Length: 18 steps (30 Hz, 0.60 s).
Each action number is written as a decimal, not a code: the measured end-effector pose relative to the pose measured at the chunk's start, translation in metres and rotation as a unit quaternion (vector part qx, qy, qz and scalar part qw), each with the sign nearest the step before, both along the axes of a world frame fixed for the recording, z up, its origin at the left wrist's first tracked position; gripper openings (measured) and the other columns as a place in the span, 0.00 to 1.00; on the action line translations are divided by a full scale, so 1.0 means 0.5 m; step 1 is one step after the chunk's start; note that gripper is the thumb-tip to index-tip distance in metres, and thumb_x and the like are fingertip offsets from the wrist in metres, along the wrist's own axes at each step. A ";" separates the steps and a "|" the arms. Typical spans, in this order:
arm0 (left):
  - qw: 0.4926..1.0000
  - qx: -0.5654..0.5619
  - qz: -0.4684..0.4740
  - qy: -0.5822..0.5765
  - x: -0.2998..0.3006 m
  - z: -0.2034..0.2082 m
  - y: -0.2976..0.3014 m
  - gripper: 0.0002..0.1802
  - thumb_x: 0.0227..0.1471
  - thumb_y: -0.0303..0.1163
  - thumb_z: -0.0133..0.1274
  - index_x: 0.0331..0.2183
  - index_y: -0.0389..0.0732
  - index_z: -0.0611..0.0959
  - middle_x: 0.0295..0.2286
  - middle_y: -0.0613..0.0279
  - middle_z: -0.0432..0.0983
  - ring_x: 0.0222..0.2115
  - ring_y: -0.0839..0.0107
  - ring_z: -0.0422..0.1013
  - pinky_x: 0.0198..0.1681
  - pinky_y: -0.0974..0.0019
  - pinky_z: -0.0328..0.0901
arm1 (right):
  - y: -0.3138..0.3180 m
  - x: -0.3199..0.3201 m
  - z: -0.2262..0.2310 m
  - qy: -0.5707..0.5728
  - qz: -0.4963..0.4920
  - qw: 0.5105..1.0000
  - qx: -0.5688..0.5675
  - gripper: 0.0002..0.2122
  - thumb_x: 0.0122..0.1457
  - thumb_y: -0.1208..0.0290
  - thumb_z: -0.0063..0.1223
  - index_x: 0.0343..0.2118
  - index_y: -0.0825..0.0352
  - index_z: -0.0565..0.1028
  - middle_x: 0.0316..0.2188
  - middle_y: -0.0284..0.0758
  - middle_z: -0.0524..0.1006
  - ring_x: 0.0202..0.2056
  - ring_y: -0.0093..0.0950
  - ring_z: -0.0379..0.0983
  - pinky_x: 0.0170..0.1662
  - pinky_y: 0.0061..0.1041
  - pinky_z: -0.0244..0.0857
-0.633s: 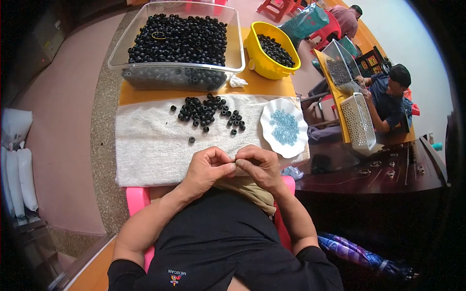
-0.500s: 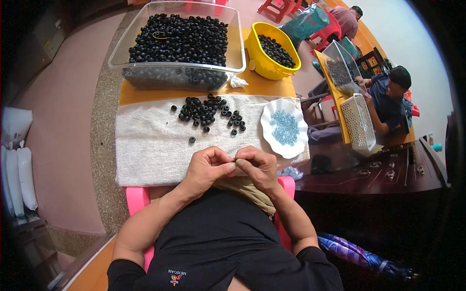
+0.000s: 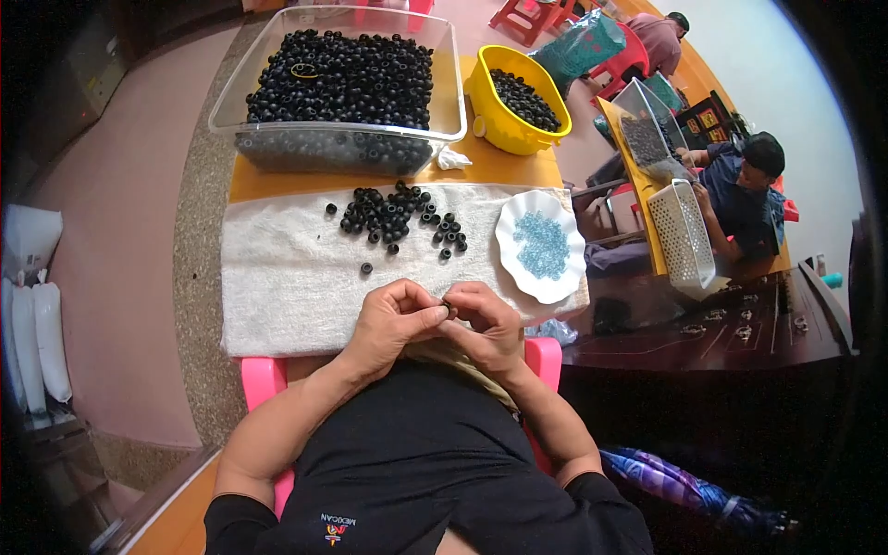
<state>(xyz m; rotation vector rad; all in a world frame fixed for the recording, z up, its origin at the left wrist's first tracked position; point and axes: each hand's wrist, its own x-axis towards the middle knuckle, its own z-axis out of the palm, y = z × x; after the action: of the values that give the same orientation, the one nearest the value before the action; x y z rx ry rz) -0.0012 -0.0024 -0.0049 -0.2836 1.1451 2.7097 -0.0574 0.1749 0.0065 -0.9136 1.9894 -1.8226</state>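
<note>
The head camera shows a small black bead (image 3: 448,311) between the person's two hands, near the close edge of the white towel (image 3: 287,287). The left hand (image 3: 388,324) seems to pinch it between thumb and forefinger; the right hand (image 3: 487,326) is equally near, fingers curled narrow beside it, though its grip and the bead's long axis cannot be told.

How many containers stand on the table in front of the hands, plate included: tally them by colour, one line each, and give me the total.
Clear: 1, the big bin
Yellow: 1, the tub
White: 1, the wavy-edged plate
Total: 3
</note>
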 end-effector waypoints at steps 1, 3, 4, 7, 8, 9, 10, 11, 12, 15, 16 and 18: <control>1.000 0.003 -0.002 -0.001 0.000 0.000 0.000 0.06 0.51 0.23 0.58 0.32 0.37 0.77 0.31 0.60 0.78 0.30 0.76 0.75 0.36 0.73 0.74 | -0.001 0.002 -0.004 0.026 -0.013 1.000 0.007 0.13 0.54 0.81 0.58 0.44 0.72 0.74 0.42 0.38 0.72 0.40 0.24 0.72 0.42 0.20 0.68; 1.000 0.005 -0.003 -0.001 0.000 -0.003 0.000 0.06 0.51 0.23 0.58 0.32 0.37 0.77 0.31 0.60 0.78 0.31 0.76 0.75 0.36 0.72 0.74 | -0.001 0.001 -0.014 0.053 -0.025 0.998 0.014 0.13 0.53 0.81 0.59 0.43 0.72 0.74 0.41 0.38 0.73 0.39 0.25 0.72 0.40 0.21 0.68; 1.000 0.009 -0.008 -0.001 0.000 -0.005 -0.001 0.06 0.51 0.22 0.58 0.33 0.37 0.76 0.32 0.60 0.78 0.32 0.75 0.75 0.37 0.72 0.74 | 0.000 -0.001 -0.022 0.077 -0.023 0.997 0.009 0.15 0.51 0.84 0.60 0.44 0.72 0.74 0.41 0.39 0.72 0.39 0.24 0.72 0.41 0.20 0.68; 1.000 0.015 -0.014 0.004 -0.001 -0.010 -0.002 0.07 0.52 0.22 0.57 0.34 0.37 0.76 0.33 0.58 0.78 0.33 0.75 0.76 0.38 0.71 0.74 | -0.002 -0.003 -0.024 0.123 -0.026 0.992 0.014 0.17 0.49 0.87 0.61 0.43 0.73 0.74 0.41 0.40 0.72 0.39 0.24 0.71 0.41 0.19 0.68; 1.000 0.017 -0.016 0.007 -0.001 -0.011 -0.003 0.07 0.52 0.22 0.57 0.34 0.37 0.75 0.33 0.58 0.78 0.34 0.74 0.76 0.38 0.71 0.74 | -0.003 -0.004 -0.023 0.145 -0.031 0.989 0.024 0.16 0.49 0.86 0.61 0.43 0.73 0.74 0.41 0.40 0.72 0.38 0.24 0.71 0.41 0.19 0.68; 1.000 0.017 -0.016 0.007 -0.001 -0.010 -0.001 0.07 0.52 0.22 0.57 0.34 0.37 0.75 0.33 0.58 0.78 0.34 0.74 0.76 0.38 0.71 0.74 | -0.005 -0.004 -0.020 0.145 -0.030 0.989 0.024 0.16 0.49 0.86 0.61 0.43 0.73 0.74 0.41 0.40 0.72 0.38 0.24 0.71 0.41 0.19 0.68; 1.000 0.022 -0.007 0.006 -0.002 -0.009 0.001 0.07 0.52 0.22 0.58 0.34 0.37 0.76 0.31 0.60 0.77 0.32 0.77 0.75 0.36 0.74 0.73 | -0.007 -0.005 -0.016 0.161 -0.030 0.986 0.030 0.16 0.49 0.86 0.62 0.42 0.73 0.74 0.40 0.40 0.72 0.38 0.24 0.72 0.41 0.19 0.68; 1.000 0.026 0.002 0.005 -0.001 -0.009 0.002 0.08 0.52 0.23 0.58 0.34 0.36 0.76 0.30 0.63 0.77 0.30 0.79 0.74 0.34 0.76 0.71 | -0.009 -0.005 -0.014 0.176 -0.030 0.983 0.035 0.16 0.49 0.85 0.62 0.42 0.73 0.75 0.40 0.40 0.73 0.38 0.23 0.72 0.40 0.19 0.68; 1.000 0.026 0.002 0.005 -0.001 -0.011 0.003 0.08 0.52 0.23 0.58 0.34 0.36 0.76 0.30 0.63 0.77 0.30 0.79 0.74 0.34 0.76 0.71 | -0.010 -0.004 -0.015 0.176 -0.030 0.983 0.035 0.16 0.49 0.85 0.62 0.42 0.73 0.75 0.40 0.40 0.73 0.38 0.23 0.72 0.40 0.19 0.68; 1.000 0.024 0.008 0.014 -0.001 -0.022 0.004 0.08 0.52 0.21 0.56 0.36 0.37 0.75 0.33 0.57 0.78 0.34 0.72 0.76 0.37 0.72 0.73 | -0.015 -0.002 -0.016 0.168 -0.044 0.985 0.025 0.15 0.48 0.85 0.63 0.41 0.72 0.75 0.39 0.39 0.73 0.37 0.23 0.72 0.40 0.18 0.67; 0.999 0.022 0.015 0.022 -0.001 -0.023 0.006 0.08 0.52 0.21 0.56 0.35 0.37 0.75 0.33 0.57 0.78 0.35 0.72 0.76 0.37 0.72 0.73 | -0.016 -0.002 -0.016 0.169 -0.040 0.985 0.021 0.16 0.48 0.85 0.63 0.41 0.72 0.75 0.39 0.39 0.73 0.37 0.23 0.71 0.40 0.18 0.67; 0.999 0.020 0.023 0.030 0.000 -0.023 0.007 0.08 0.51 0.21 0.56 0.35 0.37 0.75 0.33 0.57 0.78 0.35 0.71 0.76 0.37 0.73 0.72 | -0.016 -0.001 -0.019 0.171 -0.037 0.984 0.017 0.16 0.48 0.85 0.63 0.41 0.72 0.75 0.39 0.39 0.72 0.37 0.23 0.71 0.40 0.18 0.67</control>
<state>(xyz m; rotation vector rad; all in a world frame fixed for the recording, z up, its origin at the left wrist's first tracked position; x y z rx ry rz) -0.0011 0.0011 -0.0162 -0.2258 1.1129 2.7945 -0.0581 0.1668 -0.0028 -1.2276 2.2742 -1.7581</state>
